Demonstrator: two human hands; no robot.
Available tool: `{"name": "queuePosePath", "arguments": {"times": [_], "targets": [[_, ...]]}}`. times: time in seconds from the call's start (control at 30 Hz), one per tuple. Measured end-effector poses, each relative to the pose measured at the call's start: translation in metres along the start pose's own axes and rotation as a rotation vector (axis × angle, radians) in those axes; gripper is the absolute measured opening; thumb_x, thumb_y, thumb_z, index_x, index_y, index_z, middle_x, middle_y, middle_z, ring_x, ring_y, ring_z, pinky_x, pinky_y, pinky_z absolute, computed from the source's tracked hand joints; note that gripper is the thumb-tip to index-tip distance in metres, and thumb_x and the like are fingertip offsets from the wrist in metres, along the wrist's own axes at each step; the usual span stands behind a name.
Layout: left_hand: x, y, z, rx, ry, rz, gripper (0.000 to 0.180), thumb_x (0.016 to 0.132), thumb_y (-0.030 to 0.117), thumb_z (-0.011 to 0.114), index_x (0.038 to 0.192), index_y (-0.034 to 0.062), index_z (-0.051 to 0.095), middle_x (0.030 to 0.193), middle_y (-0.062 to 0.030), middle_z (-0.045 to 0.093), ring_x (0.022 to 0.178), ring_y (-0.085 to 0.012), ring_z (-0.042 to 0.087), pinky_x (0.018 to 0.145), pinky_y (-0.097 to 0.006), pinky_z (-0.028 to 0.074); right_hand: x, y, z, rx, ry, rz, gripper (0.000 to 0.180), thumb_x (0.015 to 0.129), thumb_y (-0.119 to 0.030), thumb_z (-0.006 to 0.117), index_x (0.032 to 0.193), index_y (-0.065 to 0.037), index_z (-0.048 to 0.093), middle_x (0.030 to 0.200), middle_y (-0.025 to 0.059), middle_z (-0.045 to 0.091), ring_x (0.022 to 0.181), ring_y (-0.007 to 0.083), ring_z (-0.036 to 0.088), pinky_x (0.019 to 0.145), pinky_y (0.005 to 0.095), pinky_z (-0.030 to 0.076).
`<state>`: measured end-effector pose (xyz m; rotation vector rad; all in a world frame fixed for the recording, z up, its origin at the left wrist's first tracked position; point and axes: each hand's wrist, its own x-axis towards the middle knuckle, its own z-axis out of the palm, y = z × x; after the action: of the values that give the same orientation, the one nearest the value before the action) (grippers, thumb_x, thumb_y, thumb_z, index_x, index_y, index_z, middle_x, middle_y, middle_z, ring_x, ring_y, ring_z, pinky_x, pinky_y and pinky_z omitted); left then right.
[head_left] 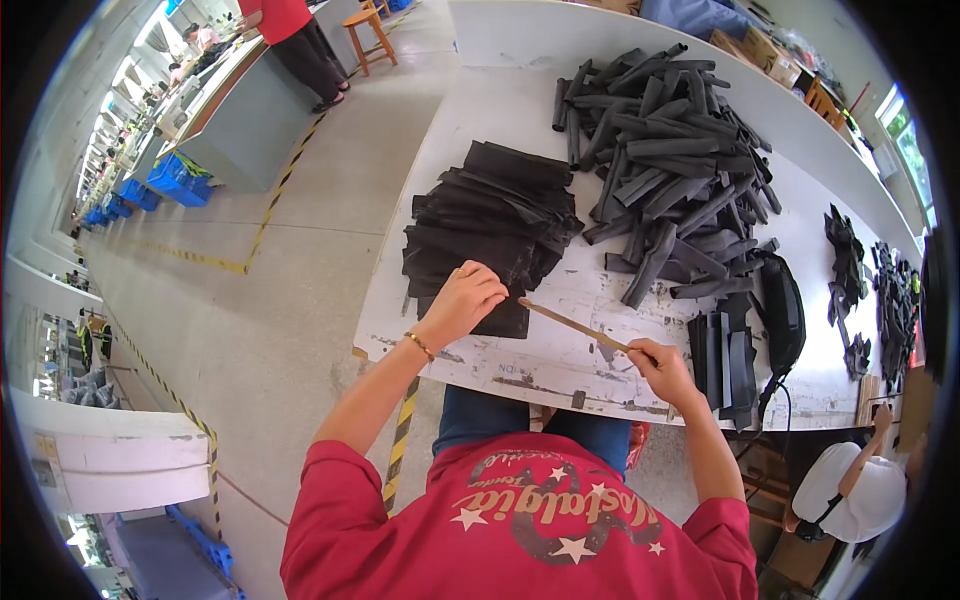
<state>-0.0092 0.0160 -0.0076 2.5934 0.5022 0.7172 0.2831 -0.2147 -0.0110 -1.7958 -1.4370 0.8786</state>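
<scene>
In my right hand (662,371) is a thin, flat brown stick (580,327), its fingers wrapped round one end. The stick slants up to the left, its far tip close to the fingertips of my left hand (468,298). That hand is closed, fingers bent together over the near edge of a fanned stack of flat black sheets (490,215). What the fingers pinch, if anything, is hidden. A dark sheet (505,318) lies under the left fingertips at the stack's near end. Right of the stack is a large heap of rolled black tubes (680,150).
The stacks lie on a white worktable (590,378) with a raised back board (640,40). To the right are upright dark strips (722,360), a black pouch-like thing (782,315) and black scraps (845,265). Another person in white (850,490) sits at far right; one in red (290,25) stands beyond.
</scene>
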Motion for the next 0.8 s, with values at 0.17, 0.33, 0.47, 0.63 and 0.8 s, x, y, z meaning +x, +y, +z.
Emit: {"name": "queuePosePath", "arguments": {"times": [0.17,0.33,0.47,0.63,0.8], "targets": [[0.004,0.000,0.003,-0.027,-0.009,-0.002,0.006,0.079,0.010,0.063,0.084,0.0058,0.064,0.087,-0.0022,0.059,0.093,-0.0220,0.050,0.085,-0.034,0.041,-0.003,-0.004,-0.007,-0.069,0.012,-0.010,0.015,0.086,-0.013,0.062,0.096,-0.001,0.064,0.066,0.0138,0.061,0.053,0.0201,0.056,0.053,0.0304,0.043],[0.013,0.009,0.010,-0.017,0.018,0.067,0.004,0.078,0.011,0.064,0.080,0.0080,0.064,0.084,-0.0016,0.058,0.093,-0.0215,0.051,0.082,-0.034,0.041,0.004,-0.009,0.000,-0.220,-0.042,-0.037,0.018,0.085,-0.013,0.062,0.100,-0.003,0.063,0.067,0.0142,0.062,0.055,0.0250,0.058,0.053,0.0320,0.044],[0.038,0.058,0.033,0.020,-0.023,0.259,0.006,0.076,0.014,0.067,0.078,0.0098,0.063,0.095,-0.0028,0.057,0.102,-0.0251,0.051,0.089,-0.037,0.039,0.028,-0.023,0.051,0.029,-0.016,-0.118,0.025,0.085,-0.008,0.058,0.110,-0.004,0.059,0.066,0.0122,0.058,0.056,0.0183,0.054,0.055,0.0308,0.043],[0.026,0.086,0.026,-0.017,0.874,-0.088,0.034,0.072,0.013,0.073,0.103,0.0079,0.060,0.107,-0.0105,0.051,0.116,-0.0259,0.042,0.098,-0.042,0.035,0.036,-0.018,0.094,0.502,-0.033,0.103,0.029,0.082,-0.003,0.050,0.110,-0.002,0.059,0.065,-0.0017,0.049,0.060,0.0065,0.043,0.055,0.0234,0.037],[-0.008,0.073,0.065,-1.515,0.774,-0.778,0.022,0.088,0.021,0.064,0.097,0.0021,0.058,0.084,-0.0076,0.057,0.076,-0.0203,0.060,0.082,-0.038,0.051,0.023,-0.035,0.132,0.455,-0.004,0.056,0.026,0.084,-0.002,0.051,0.110,-0.001,0.057,0.066,0.0036,0.054,0.059,0.0093,0.048,0.054,0.0253,0.039]]}}
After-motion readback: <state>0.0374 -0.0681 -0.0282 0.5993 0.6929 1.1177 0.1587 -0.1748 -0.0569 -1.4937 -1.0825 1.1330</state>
